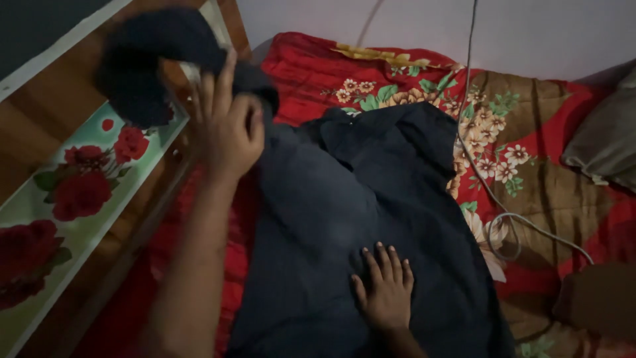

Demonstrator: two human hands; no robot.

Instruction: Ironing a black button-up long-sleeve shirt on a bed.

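Note:
A dark navy garment lies spread on a red floral bedspread. My left hand is raised at the upper left, its fingers closed on one end of the dark cloth, which hangs bunched above the headboard. My right hand rests flat on the lower part of the garment, fingers spread, pressing it to the bed.
A wooden headboard with a painted panel of red roses runs along the left. A thin white cable trails down the wall and loops over the bedspread. A grey-brown pillow sits at the right edge.

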